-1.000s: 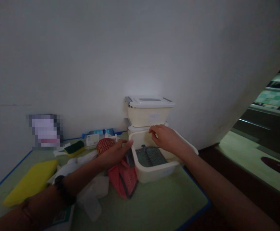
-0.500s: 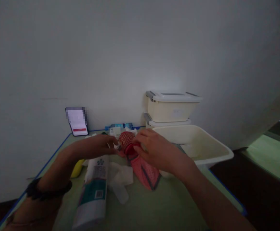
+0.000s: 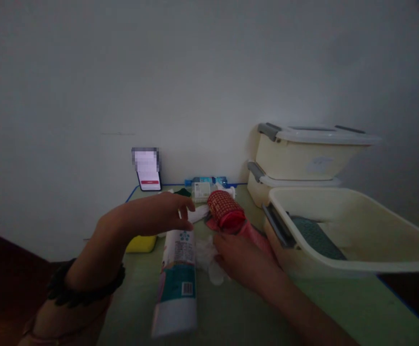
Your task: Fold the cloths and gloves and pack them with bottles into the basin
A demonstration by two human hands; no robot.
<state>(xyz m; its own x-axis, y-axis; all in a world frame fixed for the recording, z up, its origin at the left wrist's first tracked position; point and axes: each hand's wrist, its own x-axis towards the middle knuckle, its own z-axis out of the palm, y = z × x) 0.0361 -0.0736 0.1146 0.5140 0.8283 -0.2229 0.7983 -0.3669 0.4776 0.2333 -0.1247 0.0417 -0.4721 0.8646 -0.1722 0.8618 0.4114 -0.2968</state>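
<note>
My left hand [image 3: 155,211], a dark beaded bracelet on its wrist, hovers over the far end of a white and teal printed package [image 3: 178,283]. Its fingers are apart and hold nothing. To the right, my right hand [image 3: 243,262] reaches low over the table, its fingertips slightly apart beside a crumpled translucent plastic piece [image 3: 209,259]; whether they touch it I cannot tell. Just beyond lies a red checked cylinder [image 3: 226,206] with a red end, tipped on its side. A pink-red cloth [image 3: 256,235] is partly hidden behind my right hand.
An open cream bin [image 3: 339,266] with a grey-green cloth [image 3: 315,235] inside stands at right. Behind it are stacked lidded boxes [image 3: 299,158]. A phone [image 3: 148,173] leans on the wall. A yellow block [image 3: 141,244], a clear bottle [image 3: 201,191] and a blue-labelled bottle [image 3: 216,181] lie on the table.
My right hand has left the red cylinder and come nearer, toward the translucent plastic. The cylinder now lies free of both hands. The whole view has swung left.
</note>
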